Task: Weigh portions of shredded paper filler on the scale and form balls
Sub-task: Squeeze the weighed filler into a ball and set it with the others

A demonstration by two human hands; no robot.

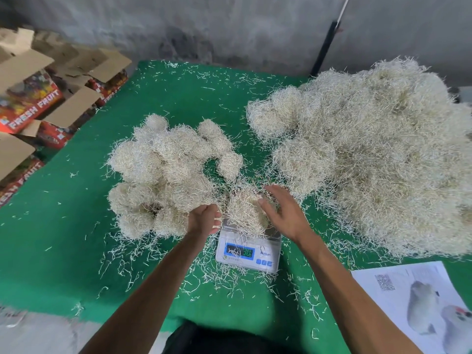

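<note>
Both hands' fingers relaxed, spread: left hand [204, 218] and right hand [284, 213] flank the portion [246, 213] on scale [249, 251]. Cup evenly, compress, keep strands off display.

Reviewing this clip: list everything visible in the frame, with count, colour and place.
scale: one, white with a blue lit display, near centre of the table; reading too blurred to tell.
portion of filler: one, beige, on the scale's platform.
formed balls: a cluster, beige, left of the scale; exact count unclear.
loose filler heap: one large, beige, right half of the table.
table cover: one, green, strewn with stray shreds.
cardboard boxes: several, red and brown, printed FRESH FRUIT, off the table's left edge.
printed sheet: one, white with pictures, near right corner.
left hand: at the portion's left side, fingers relaxed.
right hand: at the portion's right side, fingers spread.
</note>
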